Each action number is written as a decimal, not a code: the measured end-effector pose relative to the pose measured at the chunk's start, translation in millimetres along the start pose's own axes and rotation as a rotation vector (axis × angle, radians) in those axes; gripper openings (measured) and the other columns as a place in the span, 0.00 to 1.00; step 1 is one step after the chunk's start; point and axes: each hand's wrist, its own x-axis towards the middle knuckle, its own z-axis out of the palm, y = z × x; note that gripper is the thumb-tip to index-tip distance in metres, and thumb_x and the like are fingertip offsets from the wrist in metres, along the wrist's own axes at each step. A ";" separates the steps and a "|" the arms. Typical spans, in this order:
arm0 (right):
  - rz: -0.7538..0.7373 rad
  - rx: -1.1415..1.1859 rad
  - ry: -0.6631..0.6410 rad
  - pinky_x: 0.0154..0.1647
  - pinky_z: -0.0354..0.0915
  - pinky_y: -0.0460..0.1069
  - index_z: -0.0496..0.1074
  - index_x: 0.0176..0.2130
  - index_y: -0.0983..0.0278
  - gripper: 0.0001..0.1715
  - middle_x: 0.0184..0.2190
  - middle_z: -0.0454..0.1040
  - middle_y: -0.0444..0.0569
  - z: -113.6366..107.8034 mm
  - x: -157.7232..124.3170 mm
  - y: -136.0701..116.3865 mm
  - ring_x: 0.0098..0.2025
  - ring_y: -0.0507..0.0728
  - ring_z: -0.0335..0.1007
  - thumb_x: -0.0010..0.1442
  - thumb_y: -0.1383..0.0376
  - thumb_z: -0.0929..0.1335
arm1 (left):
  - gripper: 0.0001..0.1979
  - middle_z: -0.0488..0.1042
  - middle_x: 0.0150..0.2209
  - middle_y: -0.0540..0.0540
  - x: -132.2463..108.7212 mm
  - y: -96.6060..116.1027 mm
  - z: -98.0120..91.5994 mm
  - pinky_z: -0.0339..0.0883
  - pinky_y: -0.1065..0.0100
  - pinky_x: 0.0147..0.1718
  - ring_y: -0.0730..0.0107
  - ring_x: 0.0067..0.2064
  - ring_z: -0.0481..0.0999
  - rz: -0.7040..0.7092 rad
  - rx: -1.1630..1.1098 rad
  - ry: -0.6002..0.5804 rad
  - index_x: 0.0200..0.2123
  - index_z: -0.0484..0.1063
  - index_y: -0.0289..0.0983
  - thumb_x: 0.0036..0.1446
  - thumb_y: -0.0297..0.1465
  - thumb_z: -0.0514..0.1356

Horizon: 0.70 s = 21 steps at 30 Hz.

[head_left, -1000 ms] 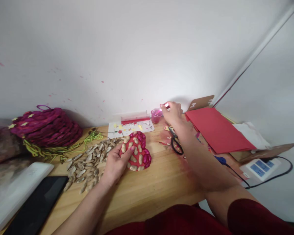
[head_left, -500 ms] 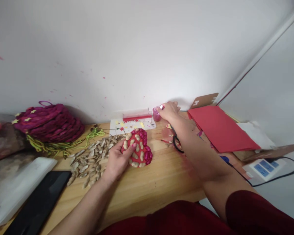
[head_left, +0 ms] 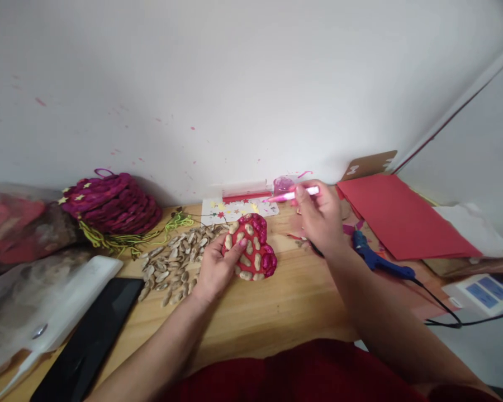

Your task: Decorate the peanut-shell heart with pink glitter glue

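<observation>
My left hand (head_left: 218, 267) grips the left edge of a red heart-shaped piece (head_left: 251, 251) covered with peanut shells, its thumb lying on top. Shells along the piece's right side are painted shiny magenta; the others are plain tan. My right hand (head_left: 322, 215) pinches a white-handled paintbrush (head_left: 295, 194), its pink tip pointing left, above and right of the piece and apart from it. Behind the brush stands a small clear cup (head_left: 283, 184) with pink paint inside. Loose peanut shells (head_left: 176, 262) are heaped left of my left hand.
A purple braided craft (head_left: 113, 204) with stars and green yarn stands at the back left. Star stickers on a white sheet (head_left: 212, 211) lie near the wall. A blue glue gun (head_left: 377, 259), red paper (head_left: 406, 218) and a power strip (head_left: 486, 293) are right; a black phone (head_left: 92, 335) is left.
My right hand has drawn the brush back from the paint cup toward me, its tip now pink and in view. My left hand still holds the heart-shaped piece. The view has shifted slightly.
</observation>
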 end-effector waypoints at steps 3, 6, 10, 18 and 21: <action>-0.096 0.074 -0.041 0.41 0.73 0.53 0.75 0.42 0.58 0.14 0.33 0.80 0.46 7.9 -28.4 -9.7 0.35 0.56 0.77 0.72 0.51 0.68 | 0.23 0.85 0.31 0.45 -1.7 -2.3 0.8 0.78 0.64 0.32 0.62 0.28 0.83 -0.041 -0.020 0.016 0.39 0.81 0.36 0.49 0.46 0.78; -0.208 0.007 -0.059 0.48 0.73 0.56 0.76 0.43 0.58 0.10 0.38 0.82 0.48 12.3 -40.2 -9.9 0.40 0.58 0.79 0.73 0.56 0.67 | 0.22 0.85 0.32 0.44 -2.5 -2.9 1.5 0.77 0.65 0.31 0.64 0.27 0.82 -0.049 -0.013 0.026 0.38 0.81 0.36 0.49 0.46 0.78; -0.371 -0.116 -0.089 0.49 0.71 0.59 0.77 0.43 0.57 0.05 0.38 0.82 0.48 12.6 -43.3 -10.3 0.43 0.60 0.77 0.71 0.62 0.69 | 0.19 0.85 0.33 0.44 -2.3 -2.8 1.5 0.76 0.66 0.31 0.65 0.28 0.82 -0.042 -0.028 0.009 0.36 0.80 0.36 0.52 0.44 0.77; -0.382 -0.157 -0.141 0.49 0.71 0.60 0.79 0.44 0.56 0.06 0.38 0.83 0.48 13.6 -45.3 -12.0 0.44 0.62 0.78 0.69 0.64 0.70 | 0.22 0.86 0.35 0.43 -2.4 -3.8 1.2 0.77 0.64 0.31 0.62 0.29 0.83 -0.051 -0.065 0.006 0.44 0.82 0.36 0.52 0.44 0.77; -0.387 -0.190 -0.109 0.48 0.71 0.61 0.79 0.43 0.55 0.05 0.37 0.83 0.48 12.3 -43.4 -9.3 0.43 0.62 0.77 0.69 0.64 0.70 | 0.20 0.86 0.34 0.44 -2.1 -4.4 0.8 0.77 0.65 0.32 0.63 0.29 0.83 -0.048 -0.078 0.004 0.43 0.82 0.37 0.53 0.43 0.77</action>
